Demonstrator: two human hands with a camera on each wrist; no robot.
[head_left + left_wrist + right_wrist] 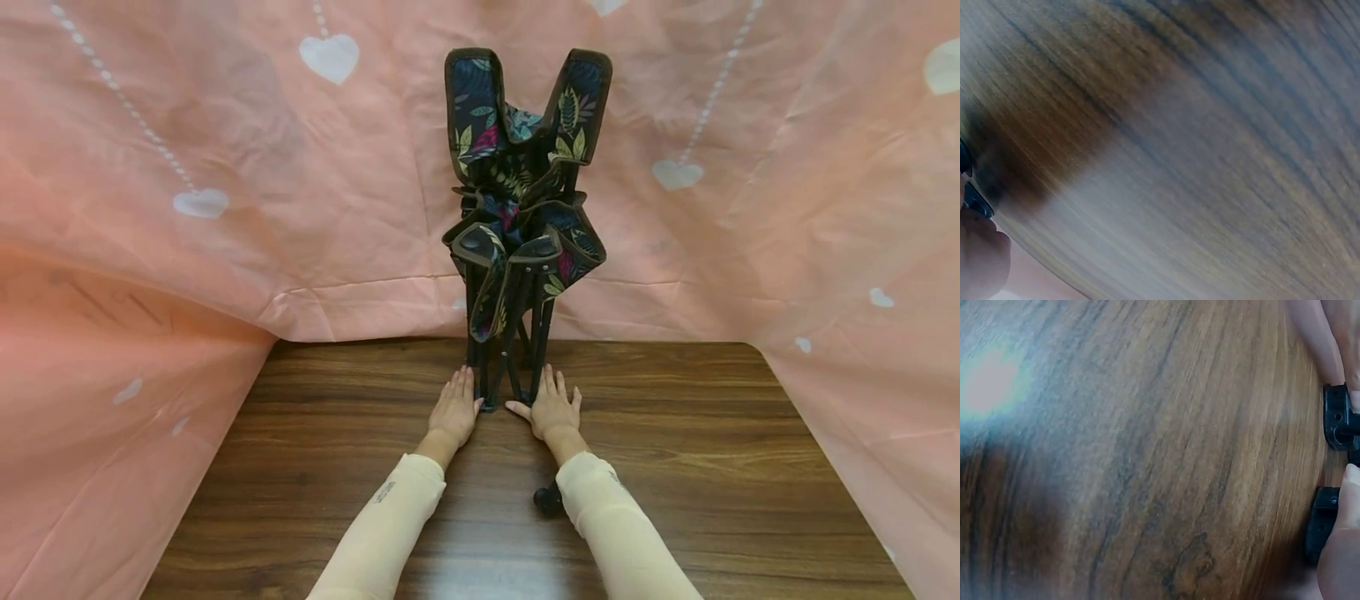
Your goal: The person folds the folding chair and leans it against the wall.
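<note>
Folded camping chair of dark leaf-print fabric (pixel 521 192) stands upright at centre frame, hands flat at its base.

Chair rests on black metal legs on the brown wood-grain table (pixel 675 433), before a pink heart-patterned cloth backdrop (pixel 225 167). Left hand (pixel 453 412) lies palm down, fingers straight, just left of the legs; right hand (pixel 553 407) likewise just right, thumb toward the feet. Right wrist view shows fingertips (pixel 1319 337) beside the black plastic feet (pixel 1337 416). Neither hand grips anything.
</note>
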